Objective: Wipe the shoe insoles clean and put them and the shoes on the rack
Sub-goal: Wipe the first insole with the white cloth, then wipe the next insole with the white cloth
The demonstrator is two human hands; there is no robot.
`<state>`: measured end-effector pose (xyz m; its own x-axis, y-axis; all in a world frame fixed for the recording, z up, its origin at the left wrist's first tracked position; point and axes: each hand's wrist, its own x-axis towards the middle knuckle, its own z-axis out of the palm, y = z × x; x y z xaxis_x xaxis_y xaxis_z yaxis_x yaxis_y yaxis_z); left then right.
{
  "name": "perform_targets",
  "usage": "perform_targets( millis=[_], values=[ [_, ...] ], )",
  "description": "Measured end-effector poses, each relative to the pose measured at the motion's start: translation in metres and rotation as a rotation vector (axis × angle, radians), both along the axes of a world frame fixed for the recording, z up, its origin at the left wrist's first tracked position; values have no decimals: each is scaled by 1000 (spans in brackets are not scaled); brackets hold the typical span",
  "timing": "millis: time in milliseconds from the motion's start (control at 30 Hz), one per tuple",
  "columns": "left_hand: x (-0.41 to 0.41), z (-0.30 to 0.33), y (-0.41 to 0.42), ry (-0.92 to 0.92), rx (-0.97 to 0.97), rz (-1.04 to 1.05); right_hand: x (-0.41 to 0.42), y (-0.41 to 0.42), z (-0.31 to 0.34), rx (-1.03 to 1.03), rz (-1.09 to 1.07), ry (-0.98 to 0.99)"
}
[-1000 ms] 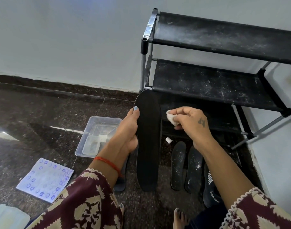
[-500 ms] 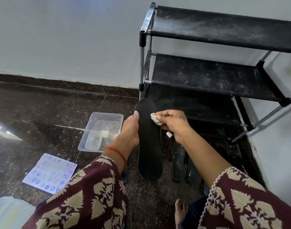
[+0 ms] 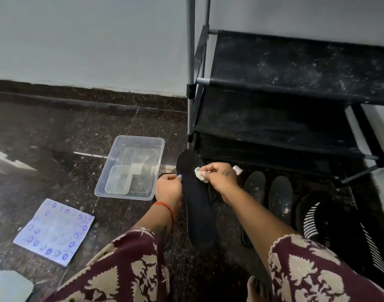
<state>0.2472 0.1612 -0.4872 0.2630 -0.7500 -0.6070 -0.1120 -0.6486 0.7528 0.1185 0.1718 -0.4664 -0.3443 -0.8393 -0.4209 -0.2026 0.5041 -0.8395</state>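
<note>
My left hand (image 3: 168, 189) grips the left edge of a long black insole (image 3: 198, 205) held upright above the floor. A small white wipe (image 3: 200, 174), pinched in my right hand (image 3: 219, 179), presses against the insole's upper part. Two dusty black insoles (image 3: 255, 188) (image 3: 280, 196) lie on the floor to the right, and a black shoe with white stripes (image 3: 317, 216) stands beyond them. The black shoe rack (image 3: 284, 68) rises behind, its shelves bare and dusty.
A clear plastic tub (image 3: 130, 168) with a smaller container inside sits on the dark stone floor to the left. A white sheet with blue marks (image 3: 55, 231) lies nearer me. A small white object (image 3: 237, 170) lies by the rack's foot. My bare toes (image 3: 255, 288) show below.
The view tilted down and the rack's top shelf left the frame. My right hand moved from beside the insole onto its upper part with the wipe.
</note>
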Motion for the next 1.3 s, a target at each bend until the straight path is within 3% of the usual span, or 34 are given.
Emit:
perform_targets(
  millis=[133,533,933,1300],
  values=[
    [2,-61,-10,-220,42,-117,-3,-5,-59,68,5,21],
    [-6,-113,-25,-450,112,-180,15,-25,-160,174,11,36],
    [-10,-117,-31,-551,174,-210,36,-34,-161,251,48,-19],
    [-61,-87,-23,-431,44,-266,-5,-18,-121,163,-203,57]
  ],
)
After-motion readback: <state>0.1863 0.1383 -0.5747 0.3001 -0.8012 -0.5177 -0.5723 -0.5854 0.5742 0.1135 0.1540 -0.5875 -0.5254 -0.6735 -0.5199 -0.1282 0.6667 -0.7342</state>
